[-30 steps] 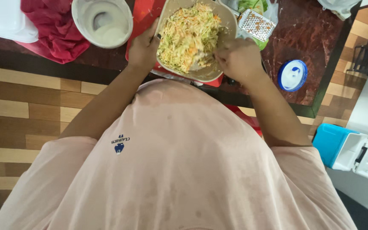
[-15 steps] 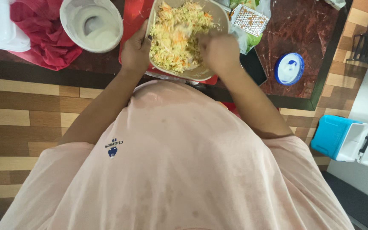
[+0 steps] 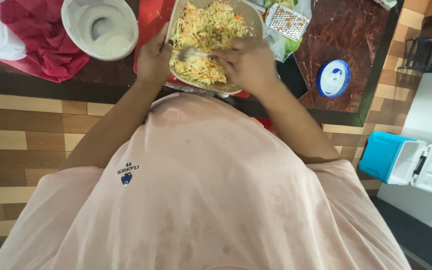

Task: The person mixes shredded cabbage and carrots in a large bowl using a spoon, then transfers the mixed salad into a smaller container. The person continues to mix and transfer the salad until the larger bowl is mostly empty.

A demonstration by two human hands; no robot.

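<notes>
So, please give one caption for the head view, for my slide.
Left hand steadies salad bowl; right hand holds fork.

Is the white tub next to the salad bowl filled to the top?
No. The white tub holds only a low layer of white stuff at its bottom, with its inner walls showing bare above it, beside the salad bowl.

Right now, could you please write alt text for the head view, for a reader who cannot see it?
Seen from above, a person's right hand holds a fork in a bowl of shredded salad while the left hand grips the rim. On the dark counter also sit a white bucket, a grater and a blue lid.
</notes>
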